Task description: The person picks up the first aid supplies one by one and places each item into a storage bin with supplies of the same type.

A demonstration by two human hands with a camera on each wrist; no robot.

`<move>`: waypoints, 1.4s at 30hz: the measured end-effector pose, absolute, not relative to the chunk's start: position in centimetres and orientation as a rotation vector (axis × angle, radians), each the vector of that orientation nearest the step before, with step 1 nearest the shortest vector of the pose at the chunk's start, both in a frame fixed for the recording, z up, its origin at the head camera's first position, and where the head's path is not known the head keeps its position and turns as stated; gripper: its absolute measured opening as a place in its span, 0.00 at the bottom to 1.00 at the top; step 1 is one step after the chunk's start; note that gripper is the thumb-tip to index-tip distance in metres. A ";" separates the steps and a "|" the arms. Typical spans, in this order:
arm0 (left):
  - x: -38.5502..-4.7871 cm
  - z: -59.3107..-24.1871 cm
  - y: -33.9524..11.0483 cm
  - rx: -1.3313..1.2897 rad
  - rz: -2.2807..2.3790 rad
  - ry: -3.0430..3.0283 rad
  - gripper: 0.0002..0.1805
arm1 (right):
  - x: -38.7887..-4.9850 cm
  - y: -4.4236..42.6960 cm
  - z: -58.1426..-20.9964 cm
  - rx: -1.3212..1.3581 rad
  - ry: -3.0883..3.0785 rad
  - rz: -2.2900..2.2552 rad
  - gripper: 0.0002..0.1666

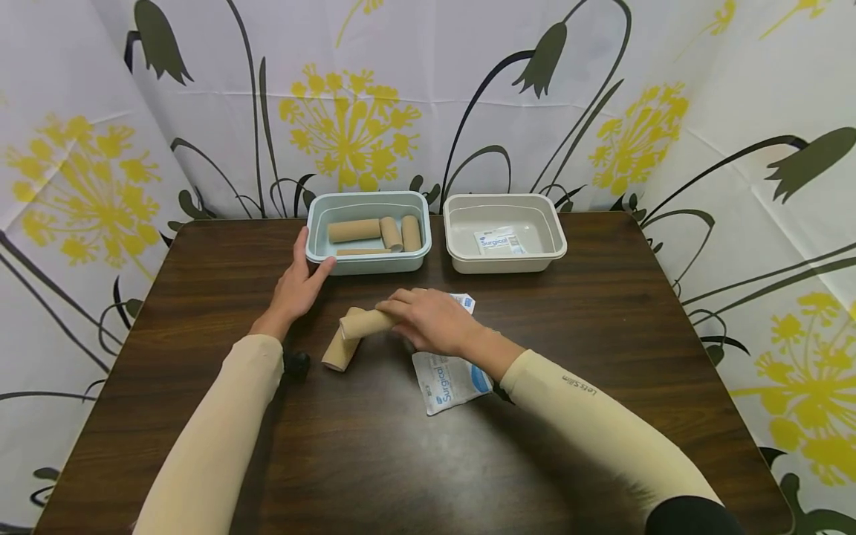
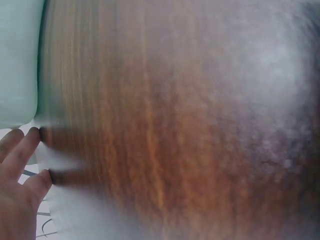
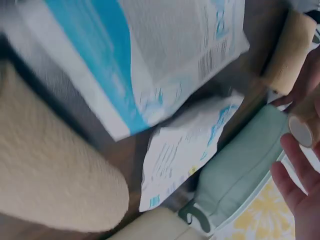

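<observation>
My right hand (image 1: pixel 438 323) grips one end of a brown cardboard tube (image 1: pixel 362 325) over the middle of the table. Partly beneath that tube lies another cardboard tube (image 1: pixel 339 352), slanted on the wood. My left hand (image 1: pixel 294 288) rests against the left side of a pale blue-green bin (image 1: pixel 368 266), its fingers extended and its thumb by the front corner. Inside this bin are several cardboard tubes (image 1: pixel 353 230). White and blue packets marked "Surgical" (image 1: pixel 444 383) lie under and beside my right hand, partly hidden by it; two packets show in the right wrist view.
A cream bin (image 1: pixel 504 264) stands to the right of the blue-green one, with a "Surgical" packet (image 1: pixel 495 241) inside. Both stand near the back edge of the dark wooden table (image 1: pixel 622 297). Behind it hangs a flowered curtain (image 1: pixel 435 96). A small black object (image 1: pixel 296 364) is by the left wrist.
</observation>
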State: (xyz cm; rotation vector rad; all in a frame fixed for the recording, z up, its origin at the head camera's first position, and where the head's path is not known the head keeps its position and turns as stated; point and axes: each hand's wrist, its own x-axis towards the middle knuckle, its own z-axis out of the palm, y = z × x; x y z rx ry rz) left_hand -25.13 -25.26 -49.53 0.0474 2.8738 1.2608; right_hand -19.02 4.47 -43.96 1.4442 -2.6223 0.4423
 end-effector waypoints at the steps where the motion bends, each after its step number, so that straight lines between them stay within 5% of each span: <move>1: -25.1 -49.5 -25.3 0.049 1.260 2.875 0.46 | -19.4 4.5 -43.9 1.408 -2.613 0.434 0.22; 12: -25.1 -49.6 -25.5 0.045 1.258 2.888 0.45 | -23.8 3.5 -43.8 1.007 -2.594 0.359 0.23; 25: -24.9 -49.5 -25.2 0.034 1.277 2.863 0.45 | -26.8 1.1 -44.3 0.831 -2.626 0.382 0.24; 42: -25.0 -49.6 -25.3 0.027 1.286 2.855 0.46 | -23.4 2.6 -46.2 1.076 -2.465 0.222 0.22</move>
